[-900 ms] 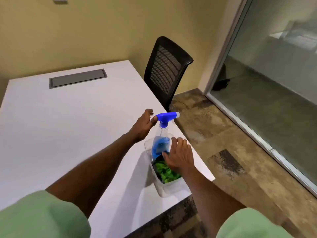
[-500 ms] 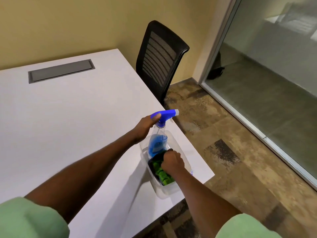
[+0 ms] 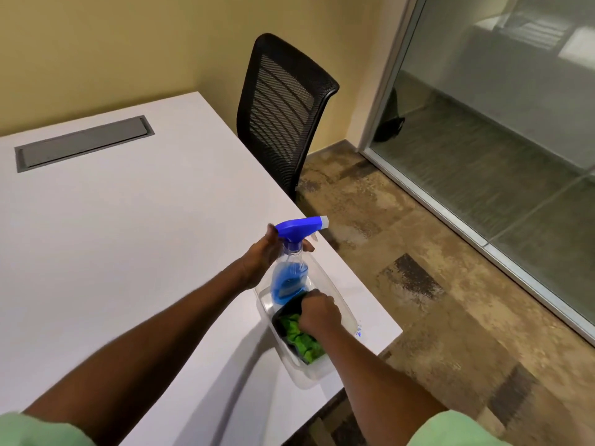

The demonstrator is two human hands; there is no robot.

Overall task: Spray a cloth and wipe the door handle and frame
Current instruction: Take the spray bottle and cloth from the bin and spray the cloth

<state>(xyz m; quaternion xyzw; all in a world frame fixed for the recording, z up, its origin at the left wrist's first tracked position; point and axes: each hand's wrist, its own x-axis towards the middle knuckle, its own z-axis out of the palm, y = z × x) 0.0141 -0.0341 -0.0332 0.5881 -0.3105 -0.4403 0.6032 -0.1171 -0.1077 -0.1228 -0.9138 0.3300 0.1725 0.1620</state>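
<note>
Your left hand grips the neck of the spray bottle, which stands upright in the clear bin at the white table corner. Your right hand is fisted on the green cloth, which lies in the black tray inside that bin.

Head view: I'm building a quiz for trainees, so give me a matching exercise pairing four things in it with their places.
Things:
1. spray bottle
2. green cloth
3. black chair
4. clear bin

Places:
A. at the table's far right side
B. on the table's near right corner
C. in the black tray, under the right hand
D. upright in the bin, neck in the left hand

Pairs: 1-D, 2-C, 3-A, 4-B
</note>
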